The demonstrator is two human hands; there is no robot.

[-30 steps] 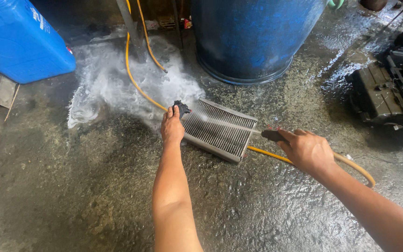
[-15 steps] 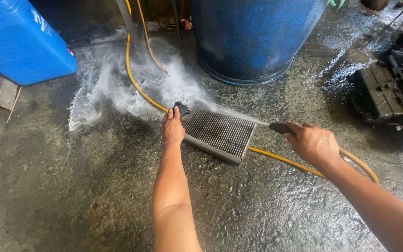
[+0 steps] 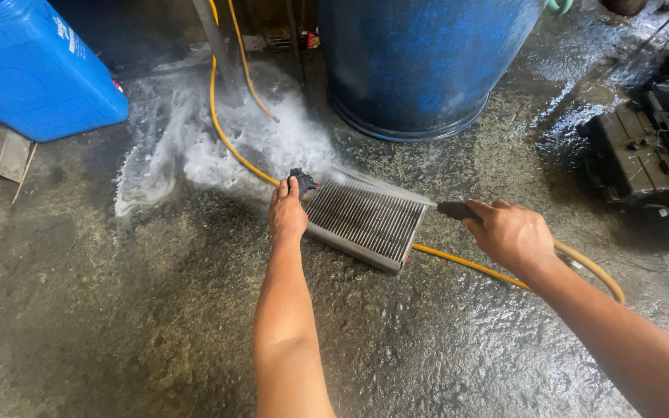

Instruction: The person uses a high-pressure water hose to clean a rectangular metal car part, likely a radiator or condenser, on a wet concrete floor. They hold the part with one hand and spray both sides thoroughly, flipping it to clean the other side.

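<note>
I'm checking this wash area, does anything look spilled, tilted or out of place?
White foamy water spreads over the wet concrete floor behind the finned radiator core. The left hand props the core at a tilt by one end, and the right hand holds a nozzle on a yellow hose.

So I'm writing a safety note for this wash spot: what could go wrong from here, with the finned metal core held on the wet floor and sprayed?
1. The left hand steadies the grey finned metal core close to the spray; the jet could hit its fingers.
2. The yellow hose loops across the wet concrete floor, a likely trip or slip spot.
3. Foamy runoff spreads toward the blue plastic jerrycan.
The right hand grips the dark spray nozzle.
</note>
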